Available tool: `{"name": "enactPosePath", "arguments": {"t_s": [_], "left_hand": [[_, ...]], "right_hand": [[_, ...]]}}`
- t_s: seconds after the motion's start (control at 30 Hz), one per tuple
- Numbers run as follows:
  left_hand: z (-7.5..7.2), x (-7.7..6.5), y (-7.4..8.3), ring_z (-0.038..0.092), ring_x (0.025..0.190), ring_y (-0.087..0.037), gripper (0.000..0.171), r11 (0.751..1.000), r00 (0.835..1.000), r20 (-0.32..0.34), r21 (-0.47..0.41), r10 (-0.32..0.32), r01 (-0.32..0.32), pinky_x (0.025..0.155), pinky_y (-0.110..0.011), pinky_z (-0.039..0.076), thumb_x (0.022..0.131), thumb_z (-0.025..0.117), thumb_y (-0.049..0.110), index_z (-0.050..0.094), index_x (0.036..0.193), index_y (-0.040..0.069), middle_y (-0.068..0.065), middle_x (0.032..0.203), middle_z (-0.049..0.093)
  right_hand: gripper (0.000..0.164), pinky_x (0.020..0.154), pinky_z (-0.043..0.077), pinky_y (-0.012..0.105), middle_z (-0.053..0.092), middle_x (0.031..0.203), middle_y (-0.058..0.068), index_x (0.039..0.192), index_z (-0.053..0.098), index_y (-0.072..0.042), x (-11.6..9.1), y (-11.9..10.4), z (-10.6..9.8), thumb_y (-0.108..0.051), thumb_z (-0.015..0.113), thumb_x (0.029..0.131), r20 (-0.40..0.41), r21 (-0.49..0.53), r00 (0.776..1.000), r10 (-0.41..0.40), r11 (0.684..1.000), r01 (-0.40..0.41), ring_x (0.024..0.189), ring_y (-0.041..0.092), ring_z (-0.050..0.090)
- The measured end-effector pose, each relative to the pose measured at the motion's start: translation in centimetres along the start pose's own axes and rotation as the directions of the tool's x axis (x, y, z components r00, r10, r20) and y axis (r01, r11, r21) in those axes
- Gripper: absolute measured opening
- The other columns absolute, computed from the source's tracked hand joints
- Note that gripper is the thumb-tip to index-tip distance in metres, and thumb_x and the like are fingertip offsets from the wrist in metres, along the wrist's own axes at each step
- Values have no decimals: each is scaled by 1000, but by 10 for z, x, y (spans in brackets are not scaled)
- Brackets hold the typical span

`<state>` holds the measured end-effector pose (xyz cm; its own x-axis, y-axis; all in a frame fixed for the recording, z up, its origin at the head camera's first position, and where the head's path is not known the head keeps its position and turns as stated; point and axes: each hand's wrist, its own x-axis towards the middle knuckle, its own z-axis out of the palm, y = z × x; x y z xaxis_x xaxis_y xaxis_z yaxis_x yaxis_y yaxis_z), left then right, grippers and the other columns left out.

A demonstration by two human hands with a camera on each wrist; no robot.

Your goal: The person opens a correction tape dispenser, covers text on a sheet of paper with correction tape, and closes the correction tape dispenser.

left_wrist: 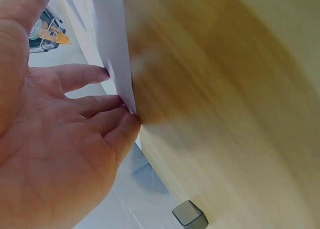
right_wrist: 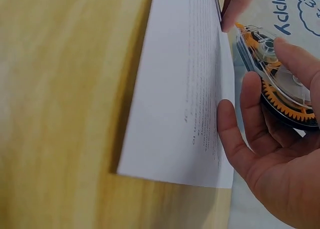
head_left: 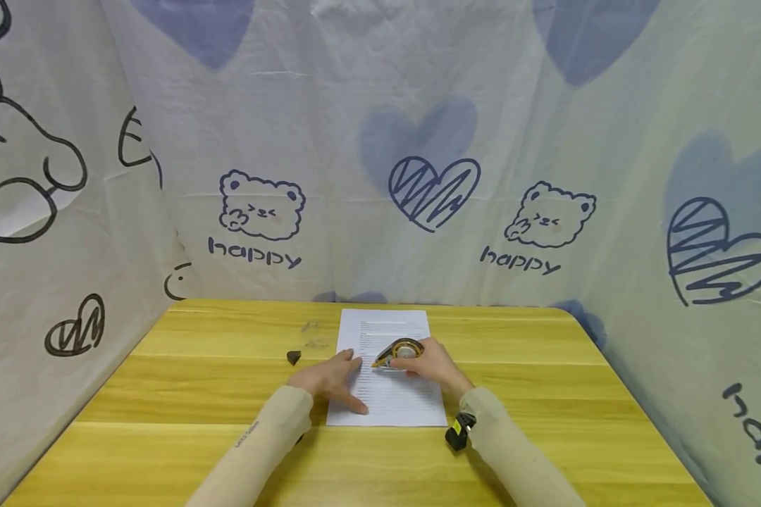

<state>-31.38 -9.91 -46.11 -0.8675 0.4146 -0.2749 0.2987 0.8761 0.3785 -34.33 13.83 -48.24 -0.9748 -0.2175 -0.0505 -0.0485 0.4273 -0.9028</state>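
Observation:
A printed sheet of paper (head_left: 396,405) lies on the wooden table. My left hand (head_left: 331,380) rests on its left part, fingers spread and thumb toward the near edge. The left wrist view has the fingertips of that hand (left_wrist: 65,119) touching the sheet's edge. In my right hand (head_left: 436,365) is a correction tape dispenser (head_left: 406,348), pinched between thumb and fingers, its tip pointing left at the printed lines. Through the clear casing an orange gear (right_wrist: 282,104) shows in the right wrist view. Whether the tip touches the paper I cannot tell.
A small dark block-like piece (head_left: 294,358) lies on the table (head_left: 165,394) left of the sheet. Behind the table's far edge hangs a pale curtain (head_left: 342,211) with hearts and bears. A black device (head_left: 459,431) is strapped at the right wrist.

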Motion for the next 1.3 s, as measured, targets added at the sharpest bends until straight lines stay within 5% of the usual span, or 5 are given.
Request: {"name": "enactPosePath", "arguments": {"t_s": [0.17, 0.43, 1.3], "left_hand": [[2, 3, 2, 20, 150, -33, 110, 1000, 1000, -16, 22, 2, -2, 121, -48, 22, 68, 82, 59, 35, 152, 5, -20, 162, 20], [0, 4, 6, 18, 151, -32, 105, 1000, 1000, -10, 23, -5, 5, 120, -51, 22, 68, 84, 56, 37, 152, 12, -18, 162, 19], [0, -2, 7, 18, 151, -31, 106, 999, 999, 13, 38, -29, 29, 120, -52, 24, 70, 81, 59, 34, 153, 14, -16, 163, 16]], "right_hand": [[37, 65, 59, 30, 74, 87, 6, 102, 72, -4, 1, 1, 1, -27, 85, 77, 7, -24, 1000, -25, 999, 25, 71, 14, 68], [29, 55, 51, 25, 71, 70, -1, 87, 74, -9, -2, -4, 0, -35, 84, 76, 54, -228, 989, -135, 963, 144, 59, 14, 64], [30, 59, 51, 24, 73, 77, -1, 88, 74, -9, -4, -8, 2, -36, 83, 78, 117, -339, 970, -215, 909, 242, 63, 8, 62]]}}
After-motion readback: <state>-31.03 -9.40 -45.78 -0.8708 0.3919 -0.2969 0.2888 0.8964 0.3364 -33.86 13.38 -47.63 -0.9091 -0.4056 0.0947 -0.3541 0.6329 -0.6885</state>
